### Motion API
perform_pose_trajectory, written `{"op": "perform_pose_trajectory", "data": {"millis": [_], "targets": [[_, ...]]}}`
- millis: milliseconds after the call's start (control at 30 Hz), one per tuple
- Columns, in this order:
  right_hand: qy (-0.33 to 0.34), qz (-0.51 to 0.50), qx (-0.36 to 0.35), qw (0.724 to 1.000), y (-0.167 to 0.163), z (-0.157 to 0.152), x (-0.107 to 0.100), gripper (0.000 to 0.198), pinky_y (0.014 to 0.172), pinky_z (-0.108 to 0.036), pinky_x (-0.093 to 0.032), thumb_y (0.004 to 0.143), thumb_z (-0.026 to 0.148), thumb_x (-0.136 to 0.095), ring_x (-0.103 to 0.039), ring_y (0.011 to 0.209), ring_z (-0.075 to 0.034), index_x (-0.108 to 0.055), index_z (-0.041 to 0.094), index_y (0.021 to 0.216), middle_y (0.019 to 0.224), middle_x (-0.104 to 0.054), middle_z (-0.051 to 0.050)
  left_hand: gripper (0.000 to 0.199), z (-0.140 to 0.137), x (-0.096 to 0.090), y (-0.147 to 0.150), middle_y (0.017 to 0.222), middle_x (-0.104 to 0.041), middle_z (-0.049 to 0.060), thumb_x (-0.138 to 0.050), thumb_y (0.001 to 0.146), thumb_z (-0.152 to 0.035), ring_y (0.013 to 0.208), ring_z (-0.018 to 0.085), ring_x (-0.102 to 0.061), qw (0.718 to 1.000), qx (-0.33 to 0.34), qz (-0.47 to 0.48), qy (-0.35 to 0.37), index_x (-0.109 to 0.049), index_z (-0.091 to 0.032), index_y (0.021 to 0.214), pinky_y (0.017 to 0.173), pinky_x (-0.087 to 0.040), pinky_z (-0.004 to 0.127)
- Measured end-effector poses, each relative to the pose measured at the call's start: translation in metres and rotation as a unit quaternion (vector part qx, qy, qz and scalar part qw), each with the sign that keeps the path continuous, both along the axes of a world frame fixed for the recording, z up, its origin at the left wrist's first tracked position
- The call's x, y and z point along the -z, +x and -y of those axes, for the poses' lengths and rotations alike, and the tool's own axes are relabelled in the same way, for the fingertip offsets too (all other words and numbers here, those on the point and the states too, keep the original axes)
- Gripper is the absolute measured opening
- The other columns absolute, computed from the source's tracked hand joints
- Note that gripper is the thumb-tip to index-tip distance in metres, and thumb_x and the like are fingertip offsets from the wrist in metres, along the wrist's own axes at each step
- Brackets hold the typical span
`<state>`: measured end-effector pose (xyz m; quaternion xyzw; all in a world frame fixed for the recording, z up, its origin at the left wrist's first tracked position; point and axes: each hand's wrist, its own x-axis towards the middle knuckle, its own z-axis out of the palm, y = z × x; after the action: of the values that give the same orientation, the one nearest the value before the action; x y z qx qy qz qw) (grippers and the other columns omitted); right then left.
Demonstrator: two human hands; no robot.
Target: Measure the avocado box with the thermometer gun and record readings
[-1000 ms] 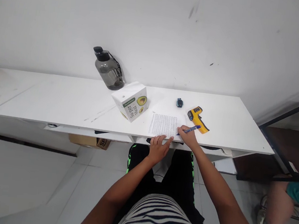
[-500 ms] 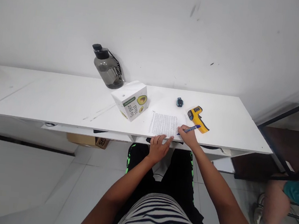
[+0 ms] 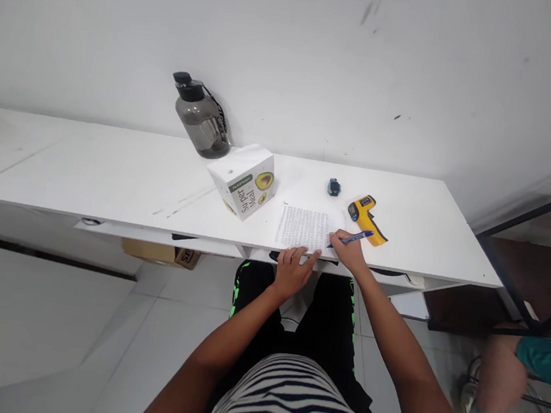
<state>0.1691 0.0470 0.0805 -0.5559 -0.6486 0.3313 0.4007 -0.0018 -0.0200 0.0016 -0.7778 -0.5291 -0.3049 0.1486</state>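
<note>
Several fingers of the right hand (image 3: 348,251) grip a blue pen (image 3: 359,236) over the written sheet's (image 3: 303,227) right side; the left hand (image 3: 292,273), loosely spread, rests at its near edge on the surface (image 3: 426,230). Writing seems in hand; another stroke calls for a steady sheet.

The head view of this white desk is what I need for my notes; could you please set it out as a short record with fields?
Left hand: fingertips at the near edge of the handwritten sheet
Right hand: holding a blue pen, tip by the right side of the handwriting
Right of sheet: yellow infrared thermometer
Beyond sheet: watch with a bluish strap
Left of sheet: white Su-per Meal carton, avocado print
Behind carton: grey translucent bottle, black cap, near the wall
Under desk: cardboard box
</note>
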Motion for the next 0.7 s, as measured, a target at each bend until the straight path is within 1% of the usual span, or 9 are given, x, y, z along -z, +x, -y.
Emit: {"op": "perform_pose_trajectory", "data": {"millis": [233, 500, 700], "targets": [[-0.005, -0.002, 0.007, 1.0, 0.001, 0.0008, -0.0017, 0.035, 0.053, -0.026, -0.031, 0.078, 0.041, -0.049, -0.036, 0.053, -0.012, -0.037, 0.021, 0.052, 0.05, -0.034, 0.004, 0.049, -0.0002, -0.0002, -0.0006, 0.119, -0.056, 0.006, -0.057, 0.084, -0.033, 0.108, 0.024, -0.046, 1.0, -0.001, -0.008, 0.012, -0.049, -0.039, 0.132, 0.099, -0.03, 0.043], [0.015, 0.007, 0.001, 1.0, 0.0001, 0.0007, 0.0003, 0.035, 0.054, -0.027, -0.029, 0.078, 0.04, -0.048, -0.036, 0.053, -0.012, -0.033, 0.022, 0.052, 0.05, -0.033, 0.004, 0.047, 0.0003, -0.0042, -0.0001, 0.117, -0.056, 0.006, -0.058, 0.084, -0.031, 0.107, 0.024, -0.046, 1.0, 0.003, 0.0, 0.027, -0.052, -0.037, 0.13, 0.098, -0.03, 0.042], [0.002, 0.005, -0.003, 1.0, -0.0003, 0.0008, -0.0012, 0.035, 0.053, -0.026, -0.03, 0.077, 0.04, -0.049, -0.035, 0.053, -0.012, -0.034, 0.022, 0.051, 0.05, -0.032, 0.005, 0.048, -0.0002, -0.0027, 0.0003, 0.117, -0.056, 0.006, -0.06, 0.083, -0.032, 0.107, 0.024, -0.046, 0.999, 0.004, 0.005, 0.036, -0.052, -0.037, 0.129, 0.097, -0.031, 0.042]]}}
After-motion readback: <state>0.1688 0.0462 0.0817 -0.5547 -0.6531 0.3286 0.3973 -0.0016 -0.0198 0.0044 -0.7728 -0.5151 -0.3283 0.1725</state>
